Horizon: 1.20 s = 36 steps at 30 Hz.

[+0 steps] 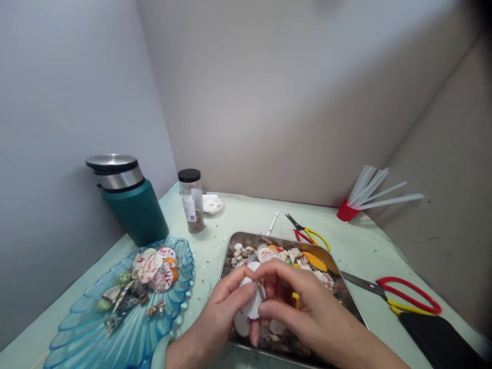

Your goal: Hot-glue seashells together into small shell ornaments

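A white scallop shell (251, 306) is held up over the near part of a metal tray (355, 302). My left hand (219, 307) is closed on it, with the thumb across its face. From the other side, my right hand (295, 302) curls its fingers in and pinches at the shell's right edge; its fingertips are partly hidden. Beneath both hands the tray holds many mixed seashells, among them an orange shell (315, 261) and a patterned scallop shell (265, 254). Something small and yellow shows behind my right fingers, too covered to name.
A blue shell-shaped dish (77, 341) with sorted shells stands left. Behind it are a teal bottle (134, 210) and a clear jar (191, 205). Red-yellow scissors (407, 297), smaller snips (307, 233), a black object (442, 341) and a red cup of glue sticks (348, 210) lie right.
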{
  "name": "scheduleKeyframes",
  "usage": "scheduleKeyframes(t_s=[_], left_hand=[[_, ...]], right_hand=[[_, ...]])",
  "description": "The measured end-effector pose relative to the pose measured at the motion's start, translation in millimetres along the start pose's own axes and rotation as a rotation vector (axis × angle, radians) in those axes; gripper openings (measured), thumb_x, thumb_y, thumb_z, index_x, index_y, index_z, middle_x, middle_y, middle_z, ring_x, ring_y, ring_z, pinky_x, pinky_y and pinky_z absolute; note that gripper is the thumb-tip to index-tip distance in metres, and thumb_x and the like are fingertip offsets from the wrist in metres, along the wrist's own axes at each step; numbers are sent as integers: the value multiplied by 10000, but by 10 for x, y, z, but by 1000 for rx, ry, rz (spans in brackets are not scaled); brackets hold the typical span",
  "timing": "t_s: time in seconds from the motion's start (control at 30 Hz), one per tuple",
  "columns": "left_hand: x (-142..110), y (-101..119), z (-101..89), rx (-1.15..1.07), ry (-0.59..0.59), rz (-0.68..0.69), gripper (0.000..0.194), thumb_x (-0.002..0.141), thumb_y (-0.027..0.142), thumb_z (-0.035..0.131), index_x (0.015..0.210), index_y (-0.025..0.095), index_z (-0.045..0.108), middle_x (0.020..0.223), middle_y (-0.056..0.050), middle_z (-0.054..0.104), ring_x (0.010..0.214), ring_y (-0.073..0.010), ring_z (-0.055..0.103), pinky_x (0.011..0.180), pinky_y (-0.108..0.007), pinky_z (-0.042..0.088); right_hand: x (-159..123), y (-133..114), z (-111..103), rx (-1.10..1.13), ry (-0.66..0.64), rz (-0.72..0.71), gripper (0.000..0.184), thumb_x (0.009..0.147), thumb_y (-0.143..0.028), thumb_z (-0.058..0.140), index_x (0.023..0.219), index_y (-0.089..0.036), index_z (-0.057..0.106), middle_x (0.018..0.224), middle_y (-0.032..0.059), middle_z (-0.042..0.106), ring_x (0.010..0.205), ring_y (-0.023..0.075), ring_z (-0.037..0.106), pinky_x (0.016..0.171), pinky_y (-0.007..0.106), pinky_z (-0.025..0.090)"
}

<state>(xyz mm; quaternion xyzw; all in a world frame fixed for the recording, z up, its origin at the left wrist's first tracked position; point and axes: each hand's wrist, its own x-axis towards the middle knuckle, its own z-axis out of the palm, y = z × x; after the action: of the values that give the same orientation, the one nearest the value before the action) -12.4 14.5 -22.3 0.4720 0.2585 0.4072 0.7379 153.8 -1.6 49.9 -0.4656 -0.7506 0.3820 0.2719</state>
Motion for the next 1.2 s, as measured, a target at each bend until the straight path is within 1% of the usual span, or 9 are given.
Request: scheduleKeyframes(t_s=[0.07,0.17,0.27,0.37,0.57,0.77,0.97,1.13,1.2], left_hand=[[-4,-2,1,7,1,-10,182,903,350,514,883,174,552,611,28,587,403,-64,537,401,-140,354],[-11,1,12,37,23,0,174,911,349,506,886,180,533,565,44,563,406,-64,517,412,-145,322],[-26,30,43,84,43,-9,181,928,357,468,875,188,508,527,47,569,423,-75,505,460,-167,344],[-45,82,89,190,65,-19,210,936,382,445,884,187,504,506,41,579,467,-92,513,526,-188,376],[-60,77,130,443,100,6,266,943,443,400,913,193,486,494,57,531,435,-107,502,495,-206,367],[-79,23,123,711,129,80,242,964,405,366,915,202,488,497,42,553,456,-122,537,505,-210,389],[-75,40,141,740,154,100,222,961,378,380,885,208,500,479,37,564,434,-122,521,484,-208,369],[-78,37,133,774,149,101,224,967,372,364,901,207,500,502,26,585,466,-134,549,528,-220,394],[-83,38,128,777,138,98,233,969,380,352,905,206,493,509,26,587,475,-135,555,540,-222,401]], right_hand=[[2,11,0,-7,12,2,157,812,-136,612,921,-246,582,743,-59,559,685,119,534,632,231,391],[7,42,-13,16,11,12,208,815,-158,628,986,-268,584,781,-59,581,688,118,542,617,226,396],[10,73,-34,40,37,13,218,845,-170,599,1037,-269,568,825,-51,607,689,113,554,616,224,407],[9,82,-41,-40,87,-4,102,891,-169,525,940,-236,585,767,-43,600,673,114,546,623,232,401],[-1,90,22,-216,158,-29,98,876,-163,519,842,-221,590,754,-29,605,681,131,555,626,255,386],[-8,123,92,-296,198,-4,101,867,-172,494,803,-214,559,729,-18,594,623,133,536,575,259,362],[-11,130,99,-307,207,3,105,859,-173,498,781,-213,557,733,-13,603,634,138,547,588,261,374],[8,114,123,-241,177,106,111,851,-191,489,773,-215,564,629,-28,600,562,138,555,539,250,382],[24,99,126,-219,186,118,121,845,-192,491,760,-213,575,616,-25,607,558,141,564,538,249,392]])
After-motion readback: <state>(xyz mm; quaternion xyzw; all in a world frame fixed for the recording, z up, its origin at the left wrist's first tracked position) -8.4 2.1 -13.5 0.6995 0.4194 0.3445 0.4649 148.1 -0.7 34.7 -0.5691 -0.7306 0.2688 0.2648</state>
